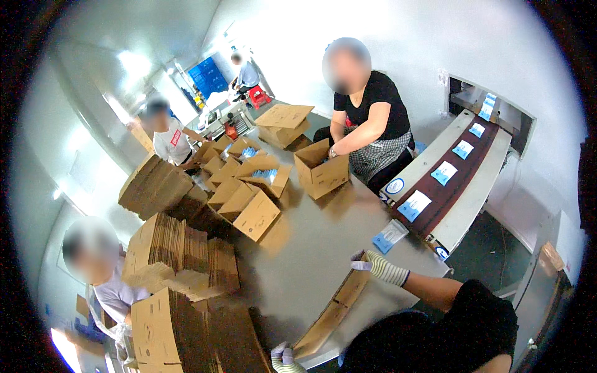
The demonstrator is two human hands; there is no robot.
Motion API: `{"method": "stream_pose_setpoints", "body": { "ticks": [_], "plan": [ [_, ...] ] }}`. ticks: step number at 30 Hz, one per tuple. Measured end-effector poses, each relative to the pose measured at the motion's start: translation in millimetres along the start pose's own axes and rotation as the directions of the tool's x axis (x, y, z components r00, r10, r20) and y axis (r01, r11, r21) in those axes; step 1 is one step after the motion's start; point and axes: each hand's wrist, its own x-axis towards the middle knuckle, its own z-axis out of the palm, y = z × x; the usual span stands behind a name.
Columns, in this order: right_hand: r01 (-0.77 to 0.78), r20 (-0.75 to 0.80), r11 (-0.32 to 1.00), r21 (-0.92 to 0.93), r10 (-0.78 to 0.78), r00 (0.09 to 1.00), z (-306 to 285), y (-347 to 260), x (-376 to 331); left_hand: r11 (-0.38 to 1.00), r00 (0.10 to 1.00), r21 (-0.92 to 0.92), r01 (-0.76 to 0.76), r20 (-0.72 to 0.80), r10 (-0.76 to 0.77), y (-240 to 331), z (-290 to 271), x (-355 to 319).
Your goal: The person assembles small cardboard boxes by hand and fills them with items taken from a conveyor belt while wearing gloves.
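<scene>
A folded-flat cardboard box (333, 308) is held on edge at the near side of the grey table (305, 248). My right hand (380, 267), in a striped knit glove, closes on its far right end. At the lower edge my left hand (286, 359), gloved the same way, grips the near left end; part of that hand is cut off. A blue-and-white packet (390, 236) lies on the table just beyond my right hand. Stacks of flat cardboard boxes (163, 329) rise beside my left hand.
Packets (443, 173) lie in a row on a dark conveyor belt (429, 214) at right. Across the table a co-worker (379, 118) reaches into an open carton (321, 171). Open cartons (249, 211), some with packets, stand mid-left. Other people (118, 289) are behind the left stacks.
</scene>
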Motion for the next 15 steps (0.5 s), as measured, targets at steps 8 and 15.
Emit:
{"method": "stream_pose_setpoints", "body": {
  "ticks": [8,15],
  "plan": [
    [0.024,0.333,0.974,0.226,-0.1,0.938,-30,-37,-9,0.989,0.975,0.136,-0.055,-0.205,0.082,5,34,-35],
    [0.115,0.439,0.989,-0.098,-0.061,0.896,-77,12,-24,0.893,0.947,0.321,-0.317,0.152,0.281,-56,115,-81]
  ]
}}
